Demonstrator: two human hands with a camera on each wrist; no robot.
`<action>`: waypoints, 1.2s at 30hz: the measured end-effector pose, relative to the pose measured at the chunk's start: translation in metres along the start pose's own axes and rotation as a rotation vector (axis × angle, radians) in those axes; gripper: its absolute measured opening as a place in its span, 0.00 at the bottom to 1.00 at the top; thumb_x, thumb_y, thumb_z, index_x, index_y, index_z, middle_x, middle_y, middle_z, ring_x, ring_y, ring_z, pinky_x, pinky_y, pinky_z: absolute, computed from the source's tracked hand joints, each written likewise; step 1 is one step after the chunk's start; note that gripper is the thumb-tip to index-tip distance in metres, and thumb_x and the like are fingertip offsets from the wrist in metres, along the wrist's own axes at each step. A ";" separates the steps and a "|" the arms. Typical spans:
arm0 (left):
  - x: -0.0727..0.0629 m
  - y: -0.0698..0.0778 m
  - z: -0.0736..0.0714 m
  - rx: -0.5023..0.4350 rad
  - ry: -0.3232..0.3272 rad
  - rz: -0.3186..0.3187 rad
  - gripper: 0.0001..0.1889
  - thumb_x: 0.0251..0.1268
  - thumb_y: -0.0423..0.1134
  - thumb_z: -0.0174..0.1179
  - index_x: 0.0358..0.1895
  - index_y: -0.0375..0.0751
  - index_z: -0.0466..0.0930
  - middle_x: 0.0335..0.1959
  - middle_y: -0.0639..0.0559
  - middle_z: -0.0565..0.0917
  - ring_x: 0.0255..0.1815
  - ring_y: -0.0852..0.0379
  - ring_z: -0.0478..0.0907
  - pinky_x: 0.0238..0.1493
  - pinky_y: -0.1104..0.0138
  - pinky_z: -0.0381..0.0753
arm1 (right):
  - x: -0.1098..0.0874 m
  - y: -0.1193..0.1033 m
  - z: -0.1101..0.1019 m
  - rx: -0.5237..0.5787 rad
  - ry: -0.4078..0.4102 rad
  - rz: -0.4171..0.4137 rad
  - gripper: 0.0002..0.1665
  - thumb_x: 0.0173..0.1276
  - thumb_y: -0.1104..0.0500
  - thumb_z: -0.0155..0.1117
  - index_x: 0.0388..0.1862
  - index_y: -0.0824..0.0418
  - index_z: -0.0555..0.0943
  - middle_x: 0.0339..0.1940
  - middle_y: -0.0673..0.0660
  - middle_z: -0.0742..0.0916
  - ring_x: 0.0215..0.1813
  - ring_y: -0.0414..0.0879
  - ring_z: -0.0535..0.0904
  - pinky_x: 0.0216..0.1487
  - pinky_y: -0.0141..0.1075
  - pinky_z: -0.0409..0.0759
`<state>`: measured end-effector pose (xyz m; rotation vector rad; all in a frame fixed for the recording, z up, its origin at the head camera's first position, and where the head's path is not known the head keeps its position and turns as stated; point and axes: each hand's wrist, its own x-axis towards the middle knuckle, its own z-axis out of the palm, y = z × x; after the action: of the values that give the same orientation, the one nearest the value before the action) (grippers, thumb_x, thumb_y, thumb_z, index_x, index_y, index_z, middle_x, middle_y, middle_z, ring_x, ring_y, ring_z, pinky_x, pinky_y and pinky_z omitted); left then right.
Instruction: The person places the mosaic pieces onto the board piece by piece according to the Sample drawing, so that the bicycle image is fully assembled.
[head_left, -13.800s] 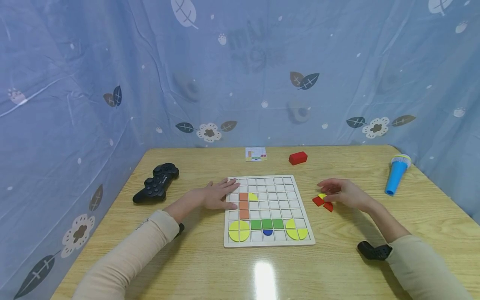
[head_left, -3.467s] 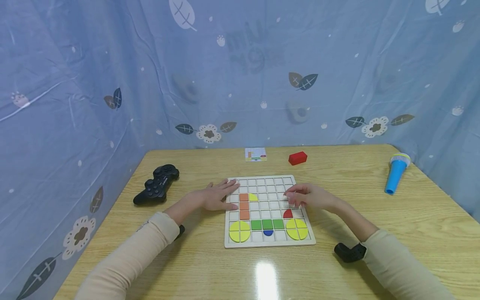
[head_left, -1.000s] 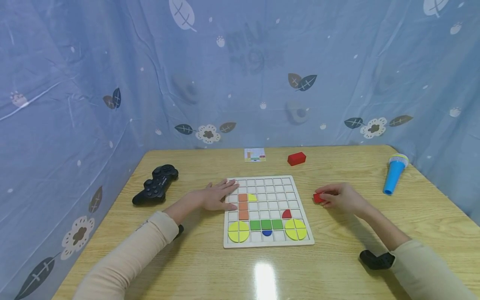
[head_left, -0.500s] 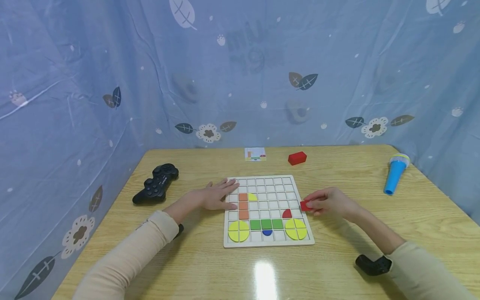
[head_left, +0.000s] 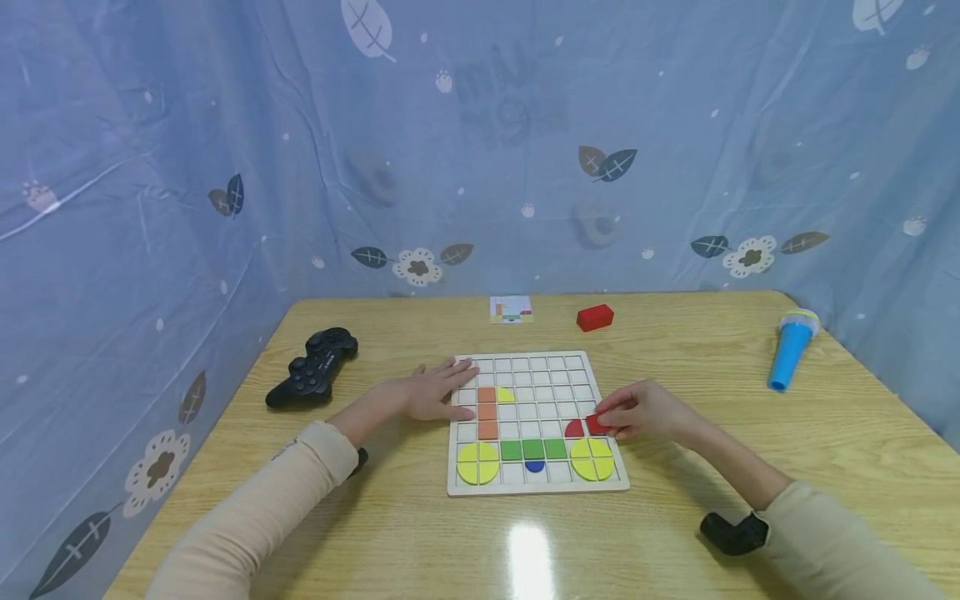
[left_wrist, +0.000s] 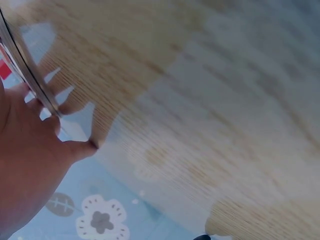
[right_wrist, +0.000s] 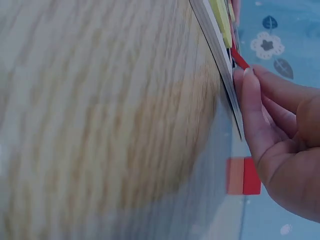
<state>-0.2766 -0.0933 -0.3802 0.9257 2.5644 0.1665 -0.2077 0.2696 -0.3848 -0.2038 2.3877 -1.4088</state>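
A white grid board (head_left: 540, 491) lies on the table. My right hand (head_left: 647, 410) pinches a red square tile (head_left: 596, 425) between thumb and fingers at the board's right side, beside a red quarter-circle tile (head_left: 574, 428). In the right wrist view the red tile's edge (right_wrist: 240, 59) shows tilted at the fingertips. My left hand (head_left: 435, 395) rests on the board's left edge with its fingers spread. On the board lie orange squares (head_left: 487, 411), green squares (head_left: 532, 450), a blue half-circle (head_left: 535, 467), yellow quarter-circles forming two discs (head_left: 477, 463) and one lone yellow quarter-circle (head_left: 506, 395).
Behind the board lie a pattern card (head_left: 512, 309) and a red block (head_left: 596, 317). A black game controller (head_left: 315, 368) is at the left, and a blue toy microphone (head_left: 792, 348) at the right. A patterned curtain (head_left: 480, 167) surrounds the table's far sides.
The last disc quarter and the red quarter-circle were set on the board earlier. Since then my right hand has picked up the red square from the table and carried it left onto the board.
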 end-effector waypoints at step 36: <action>0.008 0.005 0.001 0.086 0.066 -0.006 0.45 0.66 0.67 0.46 0.78 0.52 0.39 0.78 0.52 0.41 0.76 0.48 0.35 0.69 0.42 0.37 | -0.010 0.026 -0.050 -0.931 0.159 -0.752 0.11 0.56 0.65 0.72 0.39 0.62 0.85 0.42 0.60 0.84 0.43 0.56 0.80 0.42 0.48 0.80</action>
<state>-0.2791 -0.0848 -0.3826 0.9583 2.6532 0.0865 -0.2158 0.3260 -0.3831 -1.3639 3.0787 -0.3737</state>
